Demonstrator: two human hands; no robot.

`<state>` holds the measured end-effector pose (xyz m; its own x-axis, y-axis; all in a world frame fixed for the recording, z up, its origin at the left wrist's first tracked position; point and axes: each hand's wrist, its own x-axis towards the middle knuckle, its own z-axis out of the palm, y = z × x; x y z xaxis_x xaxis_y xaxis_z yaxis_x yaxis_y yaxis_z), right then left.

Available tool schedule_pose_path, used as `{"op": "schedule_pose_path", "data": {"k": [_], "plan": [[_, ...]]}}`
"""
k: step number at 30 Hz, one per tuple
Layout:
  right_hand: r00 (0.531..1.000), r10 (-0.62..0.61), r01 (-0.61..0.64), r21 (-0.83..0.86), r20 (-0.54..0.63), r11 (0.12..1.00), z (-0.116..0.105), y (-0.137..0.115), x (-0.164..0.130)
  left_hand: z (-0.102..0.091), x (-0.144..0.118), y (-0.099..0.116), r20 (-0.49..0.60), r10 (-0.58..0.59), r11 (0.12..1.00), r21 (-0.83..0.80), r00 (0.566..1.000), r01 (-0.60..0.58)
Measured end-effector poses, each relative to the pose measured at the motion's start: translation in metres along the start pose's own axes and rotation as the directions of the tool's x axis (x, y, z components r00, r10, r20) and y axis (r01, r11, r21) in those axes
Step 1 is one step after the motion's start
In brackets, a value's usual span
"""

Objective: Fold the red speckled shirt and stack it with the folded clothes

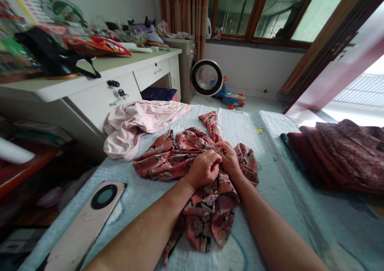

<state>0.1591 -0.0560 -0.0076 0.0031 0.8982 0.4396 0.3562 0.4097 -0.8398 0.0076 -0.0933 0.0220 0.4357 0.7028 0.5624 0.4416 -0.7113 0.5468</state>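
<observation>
Coral-pink floral fabric, thin and floppy with a black-and-cream print, that's the crumpled garment (192,171) sitting mid-bed on the pale blue quilted bedspread (279,175). Both hands are bunched right on top of it: the left hand (204,169) is curled into a loose fist with the cloth pinched inside, and the right hand (229,159) is pressed against it, fingers closed tight on the same fold. So one garment, two hands, knuckles touching.

Around it I count one soft, plain light-pink cloth (141,125) slumped at the bed's left edge, one stack of dark red patterned textiles (339,155) well off to the right, and one flat pinkish phone with a round black camera ring (87,223) lying near the left forearm. There's also a single white desk (99,83) with glossy clutter piled on it.
</observation>
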Motion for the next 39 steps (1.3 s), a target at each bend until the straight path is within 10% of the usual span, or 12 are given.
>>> {"op": "schedule_pose_path", "data": {"k": [22, 28, 33, 39], "plan": [[0.985, 0.167, -0.173, 0.192, 0.048, 0.966, 0.0, 0.0, 0.0, 0.0, -0.005, 0.016, 0.012, 0.127, 0.968, 0.215, 0.992, -0.127], [0.99, 0.139, -0.139, 0.114, 0.002, 0.984, 0.001, 0.004, -0.001, -0.008, -0.002, 0.015, -0.264, -0.034, 0.965, 0.243, 0.964, 0.1], [0.994, 0.104, -0.105, 0.077, 0.023, 0.991, 0.004, 0.009, -0.001, -0.015, 0.005, -0.018, -0.511, -0.239, 0.922, 0.148, 0.826, 0.358], [0.999, 0.038, -0.039, 0.039, 0.026, 0.998, 0.0, -0.005, 0.001, -0.022, 0.006, -0.05, -0.401, -0.318, 0.878, 0.216, 0.859, 0.426]]}}
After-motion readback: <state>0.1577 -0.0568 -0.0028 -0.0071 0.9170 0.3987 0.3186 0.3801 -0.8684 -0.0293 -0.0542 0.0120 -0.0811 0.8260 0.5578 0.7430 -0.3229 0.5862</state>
